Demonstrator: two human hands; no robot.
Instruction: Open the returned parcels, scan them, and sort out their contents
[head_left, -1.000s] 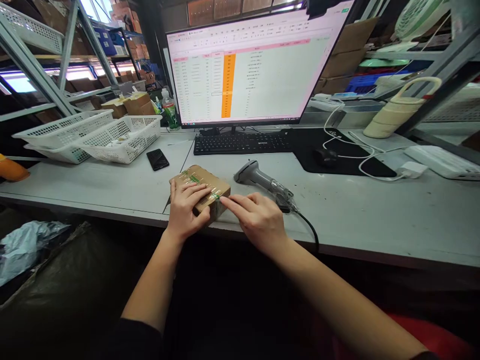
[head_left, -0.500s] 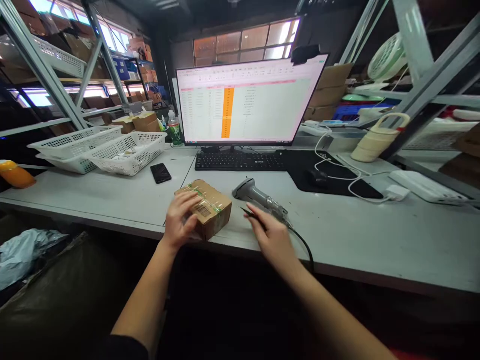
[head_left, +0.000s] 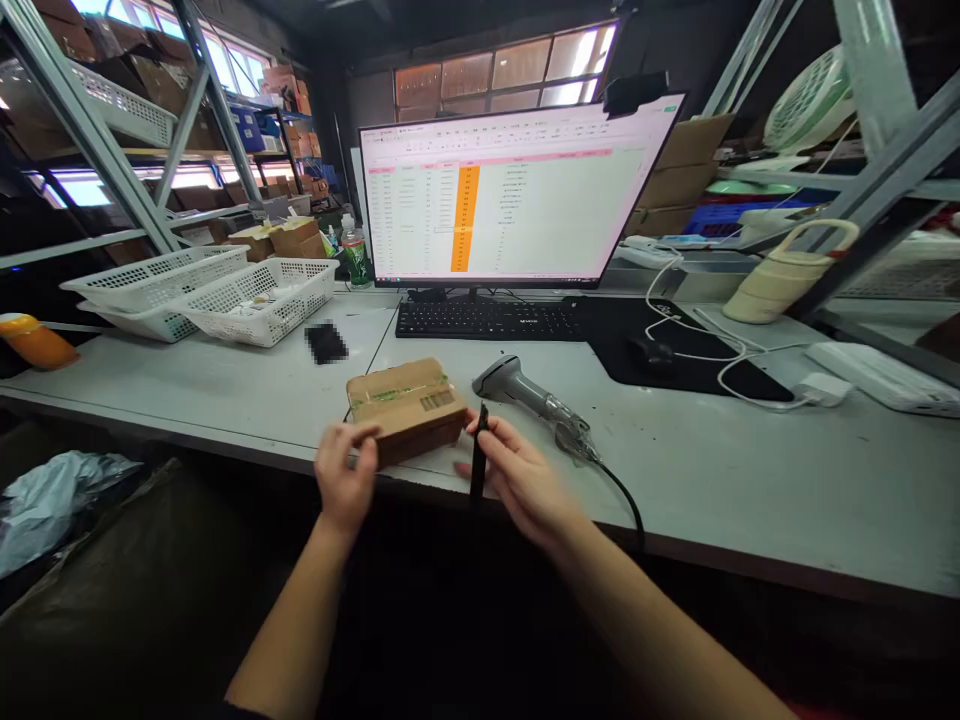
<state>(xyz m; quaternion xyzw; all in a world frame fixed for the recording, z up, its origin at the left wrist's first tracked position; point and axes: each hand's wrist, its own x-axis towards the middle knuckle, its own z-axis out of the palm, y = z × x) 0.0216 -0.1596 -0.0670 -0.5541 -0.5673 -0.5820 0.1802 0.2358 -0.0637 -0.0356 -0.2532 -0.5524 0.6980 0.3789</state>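
Observation:
A small brown cardboard box (head_left: pixel 409 405) with green-printed tape and a barcode label lies near the front edge of the grey table (head_left: pixel 750 470). My left hand (head_left: pixel 343 478) grips the box's near left corner, thumb and fingers closed on it. My right hand (head_left: pixel 517 475) is just right of the box and pinches a thin black pen-like tool (head_left: pixel 478 462), held upright beside the box's right end. A grey handheld barcode scanner (head_left: pixel 529 398) lies on the table right behind my right hand, its black cable running off the table edge.
Behind the box are a black keyboard (head_left: pixel 487 320), a large monitor (head_left: pixel 510 195) with a spreadsheet, a black mouse pad (head_left: pixel 675 360) and a dark phone (head_left: pixel 326 342). White mesh baskets (head_left: pixel 255 295) sit at the back left. Metal shelving frames both sides.
My right hand left the box top, picked up the thin black tool and brought it to the box's right end. My left hand slid from the top to the near left corner; the box turned.

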